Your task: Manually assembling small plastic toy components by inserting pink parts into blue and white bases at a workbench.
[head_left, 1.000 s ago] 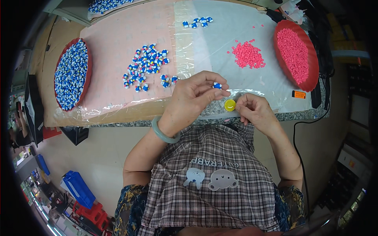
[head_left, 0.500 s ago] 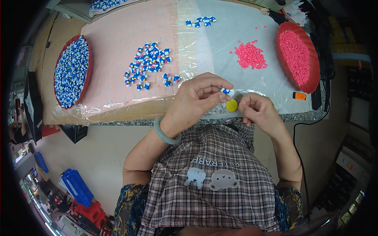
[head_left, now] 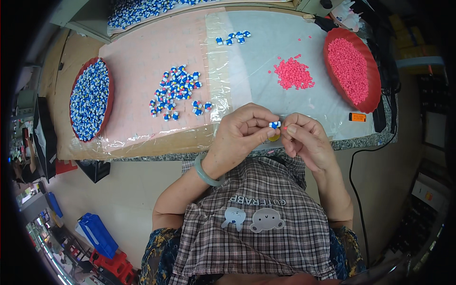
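Left hand [head_left: 240, 135] pinches a tiny blue-and-white bead [head_left: 274, 125] just above the table [head_left: 142, 142] edge, while the right hand [head_left: 306, 140] fingertips pinch a small pink piece [head_left: 284, 128] right against it.

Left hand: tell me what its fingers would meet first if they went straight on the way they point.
Probably the right hand's fingertips, just beyond the small blue-and-white plastic piece the left hand pinches.

Far left of me sits a red tray [head_left: 107, 102] of blue-white pieces; far right, a red tray [head_left: 374, 90] of pink pellets.
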`<control>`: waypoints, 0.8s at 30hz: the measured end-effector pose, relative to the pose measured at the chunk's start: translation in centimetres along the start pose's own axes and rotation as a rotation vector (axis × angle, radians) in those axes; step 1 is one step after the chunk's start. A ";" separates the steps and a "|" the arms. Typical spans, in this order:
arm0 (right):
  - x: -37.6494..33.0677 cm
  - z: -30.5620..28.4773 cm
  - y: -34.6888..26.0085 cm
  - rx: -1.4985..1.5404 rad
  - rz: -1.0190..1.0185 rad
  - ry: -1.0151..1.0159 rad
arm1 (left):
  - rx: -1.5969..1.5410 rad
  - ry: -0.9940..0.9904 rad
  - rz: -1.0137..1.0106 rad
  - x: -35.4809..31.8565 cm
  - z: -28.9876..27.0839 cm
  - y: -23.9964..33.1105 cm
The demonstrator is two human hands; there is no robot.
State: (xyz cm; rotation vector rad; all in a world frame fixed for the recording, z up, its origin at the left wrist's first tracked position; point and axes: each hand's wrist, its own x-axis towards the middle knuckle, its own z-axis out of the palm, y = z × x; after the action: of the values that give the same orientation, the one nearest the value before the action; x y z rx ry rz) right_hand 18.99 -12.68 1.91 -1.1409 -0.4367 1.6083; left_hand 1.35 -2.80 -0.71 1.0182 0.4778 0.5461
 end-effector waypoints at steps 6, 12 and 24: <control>0.2 0.8 0.3 -0.107 -0.099 0.116 | 0.038 0.023 0.067 0.0 0.3 -0.5; 0.4 0.4 0.9 -0.164 -0.128 0.115 | 0.099 0.033 0.052 0.0 0.5 -0.4; 0.4 0.8 1.7 -0.153 -0.214 0.151 | 0.571 0.123 0.379 -0.1 1.2 -0.3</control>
State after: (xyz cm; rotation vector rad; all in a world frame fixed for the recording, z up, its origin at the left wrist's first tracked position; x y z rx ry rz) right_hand 17.40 -12.75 0.78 -1.2751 -0.5705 1.3113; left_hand 2.06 -3.79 -0.47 1.6470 0.5690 0.8392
